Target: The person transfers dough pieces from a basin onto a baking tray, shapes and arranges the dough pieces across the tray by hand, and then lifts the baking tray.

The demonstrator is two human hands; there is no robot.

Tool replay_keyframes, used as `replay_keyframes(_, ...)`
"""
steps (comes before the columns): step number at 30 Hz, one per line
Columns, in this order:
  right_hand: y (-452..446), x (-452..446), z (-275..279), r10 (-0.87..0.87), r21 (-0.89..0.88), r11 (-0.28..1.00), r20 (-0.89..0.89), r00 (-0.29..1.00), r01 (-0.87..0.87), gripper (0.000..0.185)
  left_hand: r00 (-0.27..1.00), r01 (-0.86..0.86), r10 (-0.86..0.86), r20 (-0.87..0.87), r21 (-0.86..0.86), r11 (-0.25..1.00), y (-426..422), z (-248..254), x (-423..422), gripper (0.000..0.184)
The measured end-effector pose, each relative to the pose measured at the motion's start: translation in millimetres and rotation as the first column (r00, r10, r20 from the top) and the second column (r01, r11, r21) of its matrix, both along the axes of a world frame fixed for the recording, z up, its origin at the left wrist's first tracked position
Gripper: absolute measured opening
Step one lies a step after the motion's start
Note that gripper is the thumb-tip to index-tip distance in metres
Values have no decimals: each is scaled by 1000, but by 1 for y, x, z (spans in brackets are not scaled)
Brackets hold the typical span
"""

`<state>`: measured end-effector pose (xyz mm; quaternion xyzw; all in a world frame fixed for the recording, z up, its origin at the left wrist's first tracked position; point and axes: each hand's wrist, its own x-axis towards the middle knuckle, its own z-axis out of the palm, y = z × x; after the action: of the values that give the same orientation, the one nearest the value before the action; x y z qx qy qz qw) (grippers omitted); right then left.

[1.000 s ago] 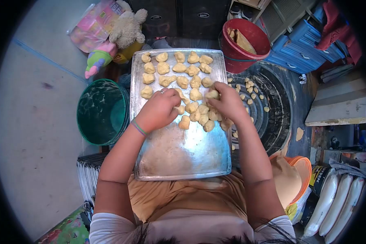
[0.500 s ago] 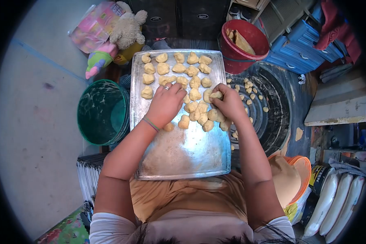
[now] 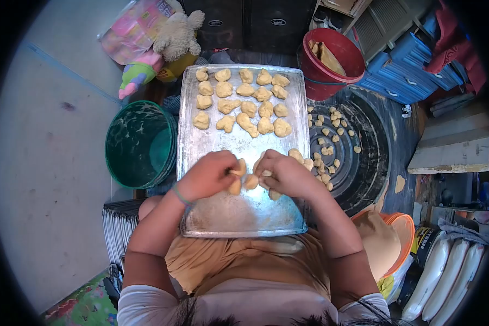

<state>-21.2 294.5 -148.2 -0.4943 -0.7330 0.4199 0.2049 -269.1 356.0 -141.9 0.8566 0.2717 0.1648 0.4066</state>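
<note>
A metal tray [image 3: 217, 220] lies across the lap. Several rough, pale-yellow dough pieces [image 3: 224, 89] sit in rows on its far half. Over the near half, my left hand [image 3: 211, 173] is closed, its thumb and fingers pinching a dough piece [image 3: 240, 167]. My right hand [image 3: 288, 173] is curled around dough [image 3: 266, 173], mostly covered by the fingers. Between the hands lies a small dough lump [image 3: 250, 181]. Another lump [image 3: 275, 194] is just under the right hand, and more dough [image 3: 295, 155] rests beyond it near the tray's right edge.
Right of the tray, a black tub [image 3: 376, 174] holds many small dough pieces. A red bucket [image 3: 323, 87] stands behind it. At the left is a green bucket [image 3: 111, 146], with a stuffed toy [image 3: 176, 38] farther back. An orange container [image 3: 407, 231] sits near the right knee.
Both hands have come nearer the body, from among the dough rows to the tray's near half. The near lumps now lie around the hands, leaving a bare strip below the rows.
</note>
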Motion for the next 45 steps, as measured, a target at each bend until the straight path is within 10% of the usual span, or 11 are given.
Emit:
replay_keyframes(6, 29, -34, 11, -193, 186, 955, -210, 958, 233, 10, 899, -423, 437, 5, 263, 867, 25, -2, -48, 19)
replay_keyframes(17, 22, -98, -6, 39, 115, 992, 169, 985, -59, 25, 915, -394, 402, 36, 289, 872, 33, -19, -54, 19)
replay_keyframes(26, 31, -46, 13, -362, 142, 926, 64, 930, 351, 33, 953, -159, 284, -106, 623, 766, 35, -20, -30, 26)
replay_keyframes(31, -4, -64, 1, 107, 63, 991, 169, 980, -119, 31, 936, -201, 336, -107, 621, 757, 31, -13, -10, 29)
replay_keyframes(35, 19, -29, 6, -358, 61, 931, -50, 932, 361, 26, 965, -125, 248, -80, 692, 711, 34, -24, 10, 27)
replay_keyframes(45, 1, 33, 11, -434, 256, 881, 107, 895, 397, 45, 989, -17, 108, -102, 647, 762, 19, -14, 42, 33)
